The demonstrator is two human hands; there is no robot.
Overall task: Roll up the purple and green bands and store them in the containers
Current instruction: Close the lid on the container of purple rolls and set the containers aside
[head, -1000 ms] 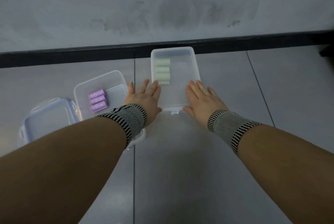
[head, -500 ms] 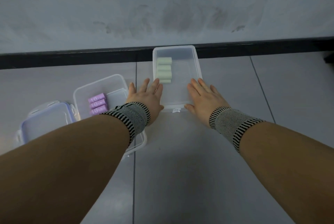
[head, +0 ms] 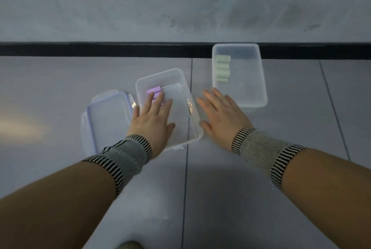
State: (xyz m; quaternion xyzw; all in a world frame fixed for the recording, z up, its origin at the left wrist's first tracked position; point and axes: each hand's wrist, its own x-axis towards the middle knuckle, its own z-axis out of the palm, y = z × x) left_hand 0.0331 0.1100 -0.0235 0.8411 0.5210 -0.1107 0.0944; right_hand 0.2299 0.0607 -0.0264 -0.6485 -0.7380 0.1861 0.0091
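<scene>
Closing up looks like your step now, so take the lid (head: 106, 116), a thin clear-lilac plastic frame with snap tabs lying flat on the floor just left of the near container (head: 180, 80), and seat it squarely before pressing the tabs. Your left hand (head: 153, 121), fingers spread and holding nothing, hovers over that soft-cornered translucent tub, partly covering the purple rolls (head: 153, 90). Your right hand (head: 222, 117), equally open, sits just right of it. Farther right, beyond that hand, the second tub (head: 261, 80) keeps the matte green rolls (head: 222, 67).

Both forearms are bare; each wrist wears a grey mesh-knit wristband (head: 128, 158) with black-and-white striped edges, matching the other wristband (head: 261, 151).
</scene>
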